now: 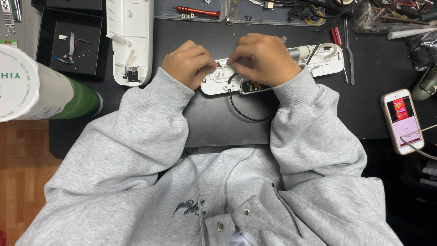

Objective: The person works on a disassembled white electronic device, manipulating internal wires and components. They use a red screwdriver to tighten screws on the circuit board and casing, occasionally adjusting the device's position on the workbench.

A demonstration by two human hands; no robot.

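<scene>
While both grey sleeves rest on the black table [214, 123], the left hand [189, 64] and right hand [261, 57] meet over an opened white device shell [318, 64] lying crosswise at the table's middle. Fingers of both are curled onto its near end; whether they pinch a part cannot be told. A black cable [239, 111] loops below. A white cover [132, 32] lies to the left, a phone [403, 120] to the right.
</scene>
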